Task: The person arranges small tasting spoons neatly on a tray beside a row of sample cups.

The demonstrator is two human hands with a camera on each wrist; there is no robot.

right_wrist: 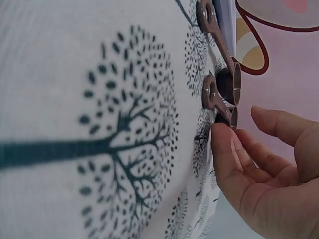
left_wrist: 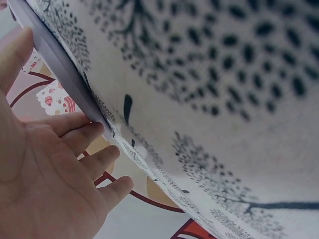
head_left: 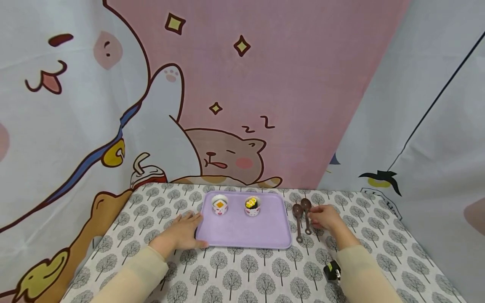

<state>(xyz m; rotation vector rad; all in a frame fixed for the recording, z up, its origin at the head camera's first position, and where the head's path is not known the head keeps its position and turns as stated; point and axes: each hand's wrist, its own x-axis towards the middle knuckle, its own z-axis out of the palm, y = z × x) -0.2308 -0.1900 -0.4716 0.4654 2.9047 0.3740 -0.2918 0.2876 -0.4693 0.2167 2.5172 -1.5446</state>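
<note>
A lilac tray (head_left: 242, 235) lies on the cloth. My left hand (head_left: 183, 231) rests at its left edge, fingers spread; the left wrist view shows the thumb and fingertips (left_wrist: 92, 130) along the tray's rim. Two small patterned paper cups stand on the tray: the left cup (head_left: 219, 205) holds something white with an orange square, the right cup (head_left: 252, 206) yellow bits over black. To the tray's right lie a long brown scoop (head_left: 298, 214) and a shorter brown scoop (head_left: 306, 209). Beside the shorter one is my right hand (head_left: 325, 216), fingertips close against it, thumb apart.
A small black cube-shaped object (head_left: 332, 270) lies near the right sleeve. Tree-printed cloth (head_left: 231, 277) covers the table. Behind the table's far edge hangs a pink and white cartoon curtain (head_left: 303, 105).
</note>
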